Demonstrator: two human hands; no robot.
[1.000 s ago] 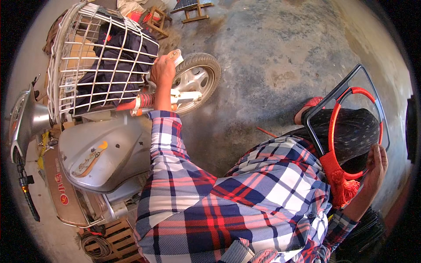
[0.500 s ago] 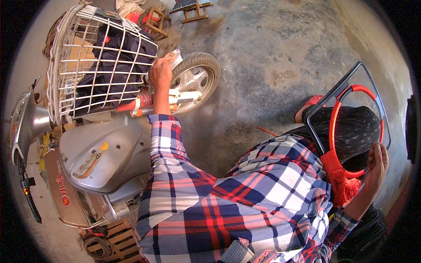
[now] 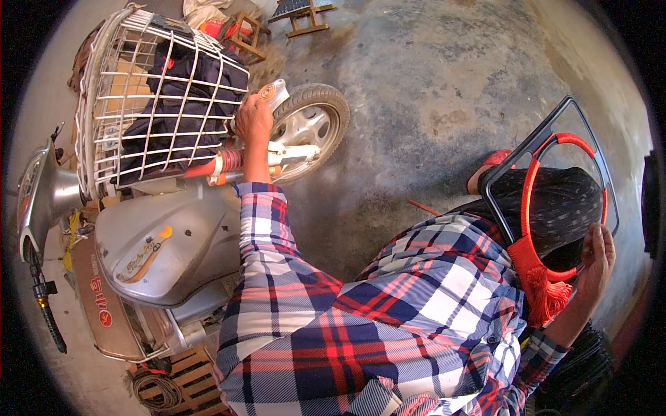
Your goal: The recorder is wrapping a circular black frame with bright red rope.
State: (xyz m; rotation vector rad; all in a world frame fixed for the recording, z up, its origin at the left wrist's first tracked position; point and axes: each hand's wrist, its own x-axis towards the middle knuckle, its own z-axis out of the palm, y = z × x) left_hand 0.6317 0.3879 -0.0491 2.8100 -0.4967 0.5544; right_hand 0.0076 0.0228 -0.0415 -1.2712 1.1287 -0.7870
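From the head view I look down over my plaid sleeves at a silver scooter (image 3: 166, 256) parked on a stained concrete floor (image 3: 444, 90). My left hand (image 3: 254, 119) reaches out to the scooter's tail, fingers curled together over something at the top of the rear wheel (image 3: 309, 128), beside a small round orange reflector (image 3: 267, 91); whether it actually grips a part or merely rests there I cannot tell, since the back of the hand hides it. My right hand (image 3: 595, 258) is closed around the lower edge of a dark metal rack frame (image 3: 548, 132), which carries a red ring (image 3: 531, 187) with a red tassel (image 3: 548, 298) hanging from it. The frame sits just right of my body, held in front of dark fabric. I judge it stiff and fairly light, with thin bars that could twist in one hand, so the corner or a straight bar is the place to hold it. It lies well apart from the left hand and the wheel. A white wire basket (image 3: 132, 97) holding a dark bag (image 3: 187, 90) sits on the scooter just left of my left hand.
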